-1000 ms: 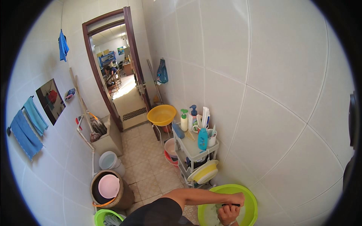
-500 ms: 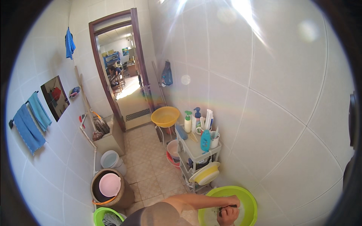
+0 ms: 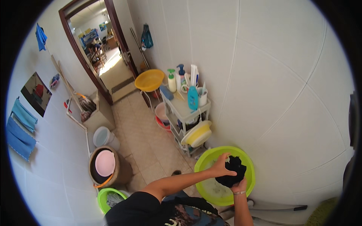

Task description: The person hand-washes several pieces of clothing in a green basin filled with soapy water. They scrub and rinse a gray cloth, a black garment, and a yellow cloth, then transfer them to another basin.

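Note:
A lime green basin with soapy water stands on the floor by the white tiled wall. Above it, both hands grip a wet black cloth. My left hand clasps the cloth from the left side, its forearm stretching across from the lower left. My right hand holds the cloth from below, with a thin bracelet on the wrist. The cloth is bunched into a ball over the water.
A white rack with bottles and a yellow basin stands left of the green basin. A yellow bowl, a brown bucket with a pink lid, a white pail and a small green bucket ring the tiled floor. A doorway lies beyond.
The view has tilted down and moved closer. The hands have lifted the black cloth out of the water and bunched it above the basin.

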Tool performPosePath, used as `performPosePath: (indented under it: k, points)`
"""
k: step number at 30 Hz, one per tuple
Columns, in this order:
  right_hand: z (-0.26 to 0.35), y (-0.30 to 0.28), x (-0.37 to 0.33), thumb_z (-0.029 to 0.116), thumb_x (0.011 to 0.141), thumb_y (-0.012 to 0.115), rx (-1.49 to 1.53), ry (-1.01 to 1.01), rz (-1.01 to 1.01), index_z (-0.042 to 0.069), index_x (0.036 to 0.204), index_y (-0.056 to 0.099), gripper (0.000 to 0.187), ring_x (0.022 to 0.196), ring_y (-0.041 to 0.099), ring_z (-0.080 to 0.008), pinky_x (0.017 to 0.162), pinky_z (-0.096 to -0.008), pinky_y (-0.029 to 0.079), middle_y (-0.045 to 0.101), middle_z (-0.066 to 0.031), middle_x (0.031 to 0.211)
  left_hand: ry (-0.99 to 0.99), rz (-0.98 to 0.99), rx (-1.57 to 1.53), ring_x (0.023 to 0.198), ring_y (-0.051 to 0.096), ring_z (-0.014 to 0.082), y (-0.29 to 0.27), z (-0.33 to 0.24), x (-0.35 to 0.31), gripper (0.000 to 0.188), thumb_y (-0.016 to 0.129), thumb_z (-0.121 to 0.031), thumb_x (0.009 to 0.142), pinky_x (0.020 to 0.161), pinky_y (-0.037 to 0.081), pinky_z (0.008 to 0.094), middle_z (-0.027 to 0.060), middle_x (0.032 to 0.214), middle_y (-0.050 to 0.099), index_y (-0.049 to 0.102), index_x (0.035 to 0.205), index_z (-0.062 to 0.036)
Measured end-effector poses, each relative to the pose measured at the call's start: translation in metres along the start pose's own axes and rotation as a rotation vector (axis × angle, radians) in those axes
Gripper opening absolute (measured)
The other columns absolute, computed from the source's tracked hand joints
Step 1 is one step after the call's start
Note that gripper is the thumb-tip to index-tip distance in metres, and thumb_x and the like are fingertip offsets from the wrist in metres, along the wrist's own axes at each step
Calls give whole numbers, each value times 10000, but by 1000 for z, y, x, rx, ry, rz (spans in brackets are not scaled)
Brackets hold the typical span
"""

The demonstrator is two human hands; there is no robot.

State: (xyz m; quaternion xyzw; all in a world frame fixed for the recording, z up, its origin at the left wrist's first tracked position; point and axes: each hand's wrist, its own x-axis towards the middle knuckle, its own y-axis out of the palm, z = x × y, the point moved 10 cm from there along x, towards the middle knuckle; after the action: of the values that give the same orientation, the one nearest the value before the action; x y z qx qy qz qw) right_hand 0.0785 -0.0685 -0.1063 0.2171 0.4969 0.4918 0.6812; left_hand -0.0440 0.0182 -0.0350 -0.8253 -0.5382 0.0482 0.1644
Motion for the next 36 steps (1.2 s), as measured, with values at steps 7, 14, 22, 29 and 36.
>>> performPosePath:
  k: [7, 14, 22, 29, 36]
  points:
    - [-16, 26, -25, 503, 991, 459, 95, -93, 91, 161, 1382, 574, 532, 1241, 573, -297, 1102, -516, 425, 618, -62, 1350, -626, 271, -593, 1267, 523, 270, -4, 74, -83, 862, 890, -195, 672, 1073, 399, 351, 173, 1365, 559, 490, 1401, 33]
    - [-71, 68, -7, 557, 970, 510, -7, 209, 200, 173, 1427, 522, 597, 1301, 521, -287, 1105, -508, 414, 568, -47, 1411, -579, -103, -843, 942, 662, 221, -124, 53, -103, 376, 726, 116, 715, 867, 511, 333, 57, 966, 694, 673, 1055, -35]
    - [-146, 58, 51, 339, 976, 601, -752, 485, 156, 137, 1225, 625, 322, 1069, 630, -249, 924, -448, 511, 669, -71, 1187, -289, -646, -1171, 908, 680, 224, -295, 36, -189, 484, 700, 106, 656, 873, 522, 319, 108, 1028, 712, 661, 1135, 50]
    - [-191, 8, 72, 206, 912, 686, -769, 697, -111, 136, 1036, 668, 144, 826, 653, -196, 797, -378, 535, 711, -23, 959, -547, -1497, -871, 793, 674, 192, -348, 115, -385, 297, 705, 27, 680, 744, 536, 292, 86, 900, 714, 696, 977, 32]
    - [-179, -6, 107, 235, 894, 719, -883, 684, -114, 161, 1010, 679, 143, 796, 639, -175, 767, -367, 536, 703, -6, 908, -812, -1879, -314, 649, 595, 187, -384, 148, -584, 156, 666, -52, 669, 608, 471, 344, 79, 709, 637, 645, 769, 67]
